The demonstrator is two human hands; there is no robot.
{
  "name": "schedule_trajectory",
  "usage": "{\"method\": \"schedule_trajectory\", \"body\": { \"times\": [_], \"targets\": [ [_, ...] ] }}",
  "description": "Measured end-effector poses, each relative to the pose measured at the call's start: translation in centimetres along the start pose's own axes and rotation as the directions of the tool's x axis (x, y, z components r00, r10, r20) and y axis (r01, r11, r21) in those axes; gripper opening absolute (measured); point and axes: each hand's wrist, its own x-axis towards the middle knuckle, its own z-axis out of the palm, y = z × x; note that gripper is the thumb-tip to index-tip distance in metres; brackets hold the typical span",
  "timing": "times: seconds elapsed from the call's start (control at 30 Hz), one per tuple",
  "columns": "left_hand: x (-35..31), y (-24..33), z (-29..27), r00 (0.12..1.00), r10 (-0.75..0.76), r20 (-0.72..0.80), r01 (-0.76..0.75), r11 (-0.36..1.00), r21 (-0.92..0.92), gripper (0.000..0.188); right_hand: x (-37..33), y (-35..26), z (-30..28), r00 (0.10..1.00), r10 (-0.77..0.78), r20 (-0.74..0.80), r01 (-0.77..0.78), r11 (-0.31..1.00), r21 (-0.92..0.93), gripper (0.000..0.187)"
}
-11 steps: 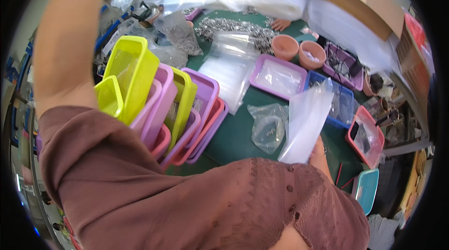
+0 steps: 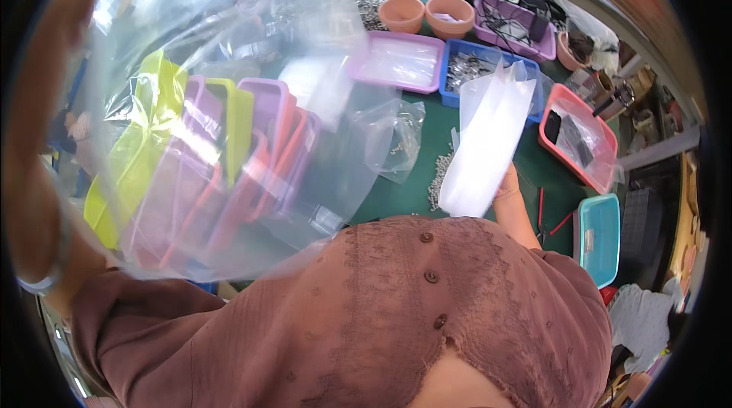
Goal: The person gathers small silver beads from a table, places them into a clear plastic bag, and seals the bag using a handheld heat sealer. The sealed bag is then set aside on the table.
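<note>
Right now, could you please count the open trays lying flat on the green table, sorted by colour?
Purple trays: 2
Blue tray: 1
Pink tray: 1
Teal tray: 1
Total: 5

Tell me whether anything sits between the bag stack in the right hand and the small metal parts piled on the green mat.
Nothing visible does. The right hand holds the white bag stack upright, its lower edge just beside the small metal parts on the green mat. A crumpled clear bag lies to the left, off that line.
</note>
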Motion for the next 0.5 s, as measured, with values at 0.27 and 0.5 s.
{"method": "schedule_trajectory", "body": {
  "times": [0.27,0.5],
  "targets": [
    [0.5,6.5,8.1,0.946,0.029,0.322,0.054,0.968,-0.245,0.008,-6.4,-5.6,1.3,0.991,0.0,-0.132,0.034,0.965,0.261,0.045],
    [2.0,6.9,20.4,0.981,0.078,0.176,0.001,0.912,-0.411,0.01,-6.8,-8.9,0.6,0.975,-0.141,-0.169,0.178,0.957,0.229,0.045]
  ]
}}
